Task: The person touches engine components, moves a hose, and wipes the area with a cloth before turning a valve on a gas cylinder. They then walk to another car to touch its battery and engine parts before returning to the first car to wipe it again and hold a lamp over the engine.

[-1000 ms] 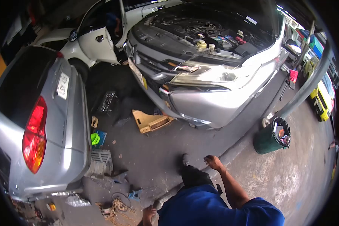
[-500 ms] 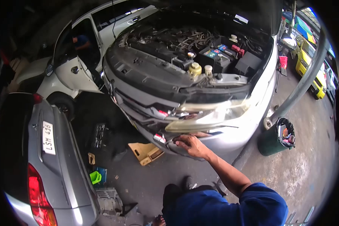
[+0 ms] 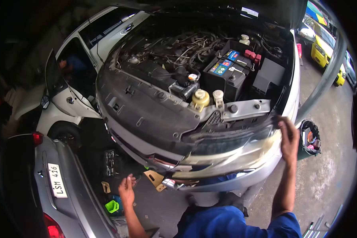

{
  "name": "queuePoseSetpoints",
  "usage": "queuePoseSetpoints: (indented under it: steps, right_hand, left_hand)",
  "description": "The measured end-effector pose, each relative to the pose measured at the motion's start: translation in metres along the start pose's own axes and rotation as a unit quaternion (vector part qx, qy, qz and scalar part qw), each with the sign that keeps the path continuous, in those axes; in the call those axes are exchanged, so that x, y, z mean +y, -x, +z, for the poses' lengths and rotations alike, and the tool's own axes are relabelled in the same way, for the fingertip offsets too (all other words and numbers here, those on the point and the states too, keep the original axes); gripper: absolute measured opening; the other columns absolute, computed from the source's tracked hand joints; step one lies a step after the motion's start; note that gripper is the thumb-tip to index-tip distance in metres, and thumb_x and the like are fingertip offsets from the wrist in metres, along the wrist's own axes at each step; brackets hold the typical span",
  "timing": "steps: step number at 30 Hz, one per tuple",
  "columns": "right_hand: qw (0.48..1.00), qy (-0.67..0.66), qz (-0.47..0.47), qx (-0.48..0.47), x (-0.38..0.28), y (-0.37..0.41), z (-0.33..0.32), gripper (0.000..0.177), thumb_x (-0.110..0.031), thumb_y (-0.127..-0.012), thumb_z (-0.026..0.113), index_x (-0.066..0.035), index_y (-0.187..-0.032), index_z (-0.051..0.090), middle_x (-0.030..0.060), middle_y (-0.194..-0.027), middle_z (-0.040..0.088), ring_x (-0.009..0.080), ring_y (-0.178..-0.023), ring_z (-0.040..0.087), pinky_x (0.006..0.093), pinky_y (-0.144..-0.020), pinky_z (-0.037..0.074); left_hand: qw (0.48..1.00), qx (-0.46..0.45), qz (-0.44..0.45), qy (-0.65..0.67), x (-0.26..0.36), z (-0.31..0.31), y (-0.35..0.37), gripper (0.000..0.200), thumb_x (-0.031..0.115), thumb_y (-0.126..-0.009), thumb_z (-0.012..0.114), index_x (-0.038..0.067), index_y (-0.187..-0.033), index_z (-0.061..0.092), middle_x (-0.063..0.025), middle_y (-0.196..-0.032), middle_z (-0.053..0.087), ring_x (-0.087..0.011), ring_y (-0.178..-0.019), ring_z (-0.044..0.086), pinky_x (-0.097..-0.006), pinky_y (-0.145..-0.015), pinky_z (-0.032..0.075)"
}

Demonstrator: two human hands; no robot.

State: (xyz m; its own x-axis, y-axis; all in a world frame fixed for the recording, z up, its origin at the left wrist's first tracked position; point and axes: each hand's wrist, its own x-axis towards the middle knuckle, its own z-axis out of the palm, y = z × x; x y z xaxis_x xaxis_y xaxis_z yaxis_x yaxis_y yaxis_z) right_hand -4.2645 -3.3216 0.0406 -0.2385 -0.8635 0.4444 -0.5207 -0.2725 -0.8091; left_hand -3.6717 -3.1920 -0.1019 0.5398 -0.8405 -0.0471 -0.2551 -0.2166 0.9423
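Note:
My right hand [image 3: 289,139] is at the outer upper corner of the headlight [image 3: 230,154], beside the silver fender. Its fingers reach toward the lamp edge; their tips look dark, and I see no object held in them. My left hand [image 3: 127,189] is raised in front of the bumper, apart from the car. Its fingers are loosely bent and slightly apart, with nothing clearly in them. The hood is up over the engine bay, showing a battery [image 3: 228,75], a yellowish reservoir [image 3: 200,100] and a smaller white-capped one [image 3: 218,97].
A grey car [image 3: 73,190] stands close at left. Behind it, a white car [image 3: 79,97] has its door open, with a person inside. A wooden piece [image 3: 154,180], a socket set [image 3: 111,163] and a green container [image 3: 112,206] lie on the floor. A bin [image 3: 310,139] stands right, beside a post [image 3: 325,83].
My right hand has moved from the lower bumper up to the headlight's outer corner. My left hand has come into view. The camera view has shifted closer to the engine bay.

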Motion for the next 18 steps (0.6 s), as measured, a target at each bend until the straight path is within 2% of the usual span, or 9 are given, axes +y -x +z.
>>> queuePoseSetpoints:
  steps: [2, 4, 7, 9, 12, 14, 15, 17, 18]
  right_hand:
    - [0.999, 0.014, -0.024, 0.022, 0.022, -0.041, -0.031, 0.026, -0.019, -0.102, 0.061, 0.003, -0.115, 0.068, 0.0078, -0.101, 0.071, 0.0136, -0.094, 0.063, 0.0289, -0.083, 0.050]
    - [0.997, 0.027, -0.066, 0.026, 0.042, -0.090, -0.057, 0.028, -0.021, -0.103, 0.059, 0.003, -0.114, 0.068, 0.0069, -0.100, 0.070, 0.0130, -0.094, 0.063, 0.0286, -0.083, 0.049]
    - [0.993, 0.048, -0.107, 0.017, 0.082, -0.167, -0.079, 0.029, -0.023, -0.104, 0.058, 0.003, -0.114, 0.067, 0.0074, -0.098, 0.069, 0.0136, -0.093, 0.062, 0.0297, -0.083, 0.049]
    - [0.983, 0.115, -0.144, 0.022, 0.091, -0.209, -0.078, 0.028, -0.021, -0.104, 0.058, 0.003, -0.115, 0.068, 0.0098, -0.099, 0.069, 0.0164, -0.094, 0.064, 0.0318, -0.086, 0.049]
    - [0.975, 0.111, -0.194, -0.016, 0.097, -0.257, -0.063, 0.023, -0.014, -0.102, 0.056, 0.003, -0.113, 0.067, 0.0153, -0.104, 0.070, 0.0247, -0.101, 0.067, 0.0331, -0.093, 0.048]
    - [0.973, 0.097, -0.204, -0.041, 0.104, -0.277, -0.048, 0.021, -0.009, -0.100, 0.055, 0.004, -0.113, 0.066, 0.0168, -0.108, 0.067, 0.0284, -0.102, 0.066, 0.0341, -0.093, 0.048]
    - [0.957, 0.133, -0.258, -0.020, 0.111, -0.283, -0.037, 0.020, -0.004, -0.096, 0.059, 0.004, -0.113, 0.066, 0.0177, -0.108, 0.066, 0.0322, -0.101, 0.066, 0.0363, -0.092, 0.049]
    - [0.932, 0.210, -0.276, -0.103, 0.118, -0.289, -0.034, 0.023, 0.001, -0.088, 0.065, 0.004, -0.111, 0.067, 0.0194, -0.106, 0.065, 0.0355, -0.098, 0.064, 0.0382, -0.088, 0.049]
    - [0.930, 0.210, -0.282, -0.104, 0.118, -0.289, -0.031, 0.026, 0.002, -0.084, 0.067, 0.004, -0.110, 0.067, 0.0198, -0.105, 0.065, 0.0359, -0.097, 0.064, 0.0387, -0.086, 0.049]
  left_hand:
    - [0.994, -0.020, 0.078, -0.078, 0.072, 0.031, -0.019, 0.034, 0.024, -0.107, 0.052, -0.004, -0.115, 0.069, -0.0084, -0.096, 0.072, -0.0108, -0.084, 0.064, -0.0278, -0.079, 0.054]
    - [0.986, -0.048, 0.120, -0.105, 0.134, 0.069, -0.038, 0.032, 0.021, -0.106, 0.053, -0.005, -0.115, 0.069, -0.0091, -0.095, 0.072, -0.0126, -0.085, 0.064, -0.0285, -0.081, 0.053]
    - [0.944, -0.075, 0.221, -0.235, 0.238, 0.150, -0.062, 0.029, 0.022, -0.102, 0.057, -0.002, -0.111, 0.071, -0.0155, -0.099, 0.072, -0.0258, -0.094, 0.071, -0.0340, -0.085, 0.052]
    - [0.899, -0.111, 0.286, -0.312, 0.286, 0.204, -0.091, 0.031, 0.025, -0.101, 0.058, -0.001, -0.112, 0.071, -0.0147, -0.108, 0.070, -0.0311, -0.102, 0.068, -0.0351, -0.089, 0.050]
    - [0.842, -0.113, 0.323, -0.417, 0.310, 0.272, -0.168, 0.032, 0.026, -0.100, 0.058, 0.001, -0.115, 0.071, -0.0166, -0.119, 0.066, -0.0350, -0.117, 0.059, -0.0406, -0.102, 0.044]
    - [0.805, -0.082, 0.349, -0.473, 0.310, 0.306, -0.227, 0.032, 0.026, -0.099, 0.058, 0.003, -0.119, 0.070, -0.0186, -0.123, 0.063, -0.0364, -0.120, 0.056, -0.0422, -0.104, 0.044]
    - [0.793, -0.065, 0.344, -0.499, 0.308, 0.319, -0.255, 0.032, 0.025, -0.099, 0.058, 0.004, -0.121, 0.070, -0.0189, -0.124, 0.063, -0.0365, -0.121, 0.056, -0.0427, -0.104, 0.044]
    - [0.768, -0.031, 0.335, -0.545, 0.305, 0.338, -0.305, 0.033, 0.024, -0.099, 0.057, 0.005, -0.124, 0.068, -0.0196, -0.125, 0.063, -0.0368, -0.124, 0.055, -0.0436, -0.104, 0.044]
    - [0.773, -0.006, 0.318, -0.549, 0.303, 0.343, -0.326, 0.034, 0.023, -0.099, 0.056, 0.005, -0.126, 0.067, -0.0204, -0.126, 0.062, -0.0376, -0.124, 0.055, -0.0440, -0.104, 0.044]
